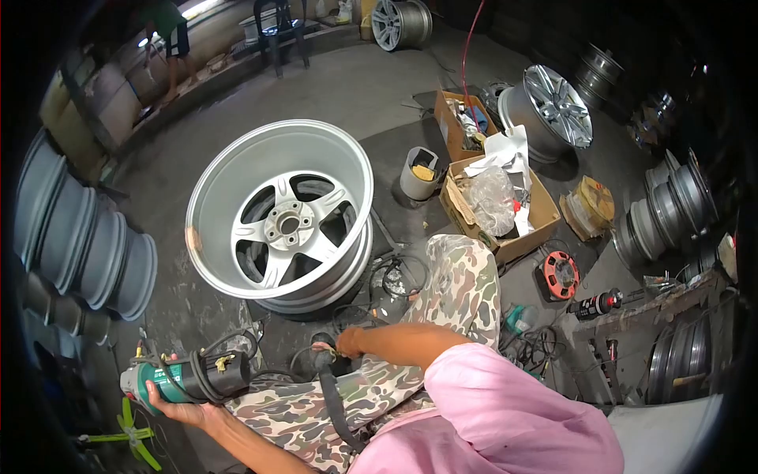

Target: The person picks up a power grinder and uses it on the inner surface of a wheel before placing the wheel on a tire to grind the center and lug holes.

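My left hand is wrapped under a green and black corded power tool, its dark cable looped around the body. My right hand reaches down between the camouflage-trousered legs, beside a dark object with a strap. Its fingers look closed, but what they grip is hidden. In front of my legs a silver five-spoke wheel rim rests tilted on another rim. A brownish patch marks the left edge of the upper rim.
Stacked rims stand left, others right. Cardboard boxes, a grey bucket and a red-and-black reel lie ahead right. Cables cross the floor. A green fan blade is lower left; a person stands far left.
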`<action>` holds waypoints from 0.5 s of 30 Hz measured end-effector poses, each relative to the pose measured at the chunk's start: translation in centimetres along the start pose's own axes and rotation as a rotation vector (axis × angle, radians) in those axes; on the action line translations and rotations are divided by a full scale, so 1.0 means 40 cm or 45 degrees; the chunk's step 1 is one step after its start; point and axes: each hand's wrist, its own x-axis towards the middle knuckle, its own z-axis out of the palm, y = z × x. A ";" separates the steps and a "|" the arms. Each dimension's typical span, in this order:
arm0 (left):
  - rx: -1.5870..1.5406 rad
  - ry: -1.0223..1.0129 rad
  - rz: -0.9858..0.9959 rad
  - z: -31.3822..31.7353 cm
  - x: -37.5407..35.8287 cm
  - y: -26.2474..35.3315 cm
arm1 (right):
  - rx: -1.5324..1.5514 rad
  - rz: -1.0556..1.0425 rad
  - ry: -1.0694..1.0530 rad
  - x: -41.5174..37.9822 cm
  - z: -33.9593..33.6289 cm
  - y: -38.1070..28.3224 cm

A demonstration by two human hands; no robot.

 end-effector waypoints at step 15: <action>0.030 -0.145 -0.210 0.108 -0.026 -0.054 | 0.126 -0.250 0.592 -0.101 -0.041 -0.045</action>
